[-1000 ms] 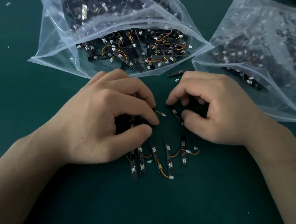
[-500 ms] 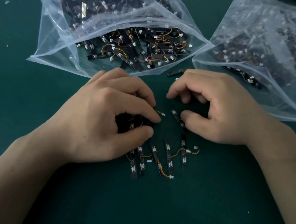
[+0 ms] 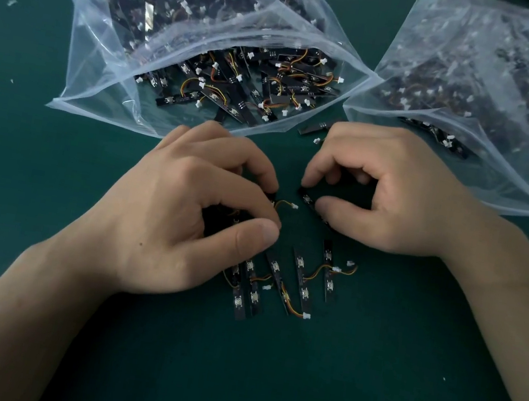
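Just between the two hands, on the dark green tabletop (image 3: 261, 383), lies a slim circuit strip (image 3: 307, 198): flat, matte black, narrow as a stick, with a small square component on its face. The right hand (image 3: 406, 195) pinches it, the curled forefinger at its far end and the thumb laid over its near part, while the other fingers fold under the palm. The left hand (image 3: 169, 223) is curled tightly round a dark bundle of strips (image 3: 219, 222), thumb closing against the forefinger. A thin orange-yellow wire (image 3: 285, 204) with a white plug curls out of that fist. Both wrists rest low, forearms angling in from the bottom corners. Nearer the person, a loose row of strips (image 3: 300, 277) lies side by side, some with wires attached. Beyond the hands, an open plastic bag (image 3: 107, 47), clear and crinkled, spills more strips at its mouth. A second bag (image 3: 487, 55), equally glossy, sits to the right.
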A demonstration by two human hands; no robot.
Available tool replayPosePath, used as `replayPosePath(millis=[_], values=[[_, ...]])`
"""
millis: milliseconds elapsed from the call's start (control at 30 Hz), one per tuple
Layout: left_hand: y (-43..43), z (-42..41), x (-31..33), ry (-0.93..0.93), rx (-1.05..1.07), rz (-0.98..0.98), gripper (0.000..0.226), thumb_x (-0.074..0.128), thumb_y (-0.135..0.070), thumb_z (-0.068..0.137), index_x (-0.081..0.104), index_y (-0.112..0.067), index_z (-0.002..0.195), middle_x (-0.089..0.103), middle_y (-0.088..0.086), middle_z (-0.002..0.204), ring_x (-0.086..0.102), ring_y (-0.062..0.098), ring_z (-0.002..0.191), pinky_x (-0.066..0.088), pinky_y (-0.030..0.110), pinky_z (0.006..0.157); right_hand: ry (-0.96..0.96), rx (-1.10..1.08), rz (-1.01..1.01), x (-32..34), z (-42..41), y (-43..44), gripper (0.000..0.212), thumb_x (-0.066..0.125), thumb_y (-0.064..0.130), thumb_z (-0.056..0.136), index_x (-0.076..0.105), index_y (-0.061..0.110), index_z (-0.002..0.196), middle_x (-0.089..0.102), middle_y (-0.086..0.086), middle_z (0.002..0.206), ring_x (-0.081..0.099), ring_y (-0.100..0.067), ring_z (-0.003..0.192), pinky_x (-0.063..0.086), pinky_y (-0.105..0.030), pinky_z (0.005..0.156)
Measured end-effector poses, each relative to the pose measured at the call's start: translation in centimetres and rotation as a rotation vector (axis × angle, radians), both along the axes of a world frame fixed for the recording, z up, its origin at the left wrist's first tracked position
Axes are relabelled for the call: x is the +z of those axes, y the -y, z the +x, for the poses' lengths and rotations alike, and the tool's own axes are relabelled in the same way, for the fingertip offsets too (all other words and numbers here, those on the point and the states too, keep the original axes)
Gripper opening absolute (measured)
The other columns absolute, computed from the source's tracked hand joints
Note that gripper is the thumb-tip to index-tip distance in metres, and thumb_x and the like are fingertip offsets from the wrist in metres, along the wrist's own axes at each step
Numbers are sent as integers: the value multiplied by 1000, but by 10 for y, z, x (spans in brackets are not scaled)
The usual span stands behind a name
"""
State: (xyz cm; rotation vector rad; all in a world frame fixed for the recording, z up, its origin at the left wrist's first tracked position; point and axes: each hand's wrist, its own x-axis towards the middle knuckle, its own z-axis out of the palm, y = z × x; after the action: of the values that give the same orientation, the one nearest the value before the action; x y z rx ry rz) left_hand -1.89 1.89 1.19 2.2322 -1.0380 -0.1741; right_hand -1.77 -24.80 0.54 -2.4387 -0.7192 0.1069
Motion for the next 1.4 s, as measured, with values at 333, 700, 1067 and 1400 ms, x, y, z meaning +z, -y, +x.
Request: replayPosePath(millis=[333,700,1067,1400], values=[[1,0,-1,14,21,-18,30,56,-41,94,85,-33,99,69,-8,114,59,26,105,44,54,93,4,4,27,0,0,1,18,75,27,83,77,24,101,60,12,90,59,-12,77,46,-32,66],[-1,2,-6,117,248,-297,30,51,-22,97,77,-8,96,71,6,92,67,25,92,48,35,82,-34,1,-18,3,0,-1,28,69,25,83,79,28,109,61,12,93,62,-8,87,52,-42,73],[1,0,-10,161,244,-273,34,52,-17,97,77,-4,79,68,7,76,65,28,75,48,41,70,26,-7,-22,2,0,-2,23,71,27,82,75,26,105,55,22,89,57,0,80,40,-23,69],[0,2,-11,249,723,41,26,56,-33,98,78,-29,110,63,-11,126,42,25,129,31,53,106,-36,-27,83,1,-1,2,27,70,20,81,74,23,107,63,8,85,52,-19,66,46,-39,63]])
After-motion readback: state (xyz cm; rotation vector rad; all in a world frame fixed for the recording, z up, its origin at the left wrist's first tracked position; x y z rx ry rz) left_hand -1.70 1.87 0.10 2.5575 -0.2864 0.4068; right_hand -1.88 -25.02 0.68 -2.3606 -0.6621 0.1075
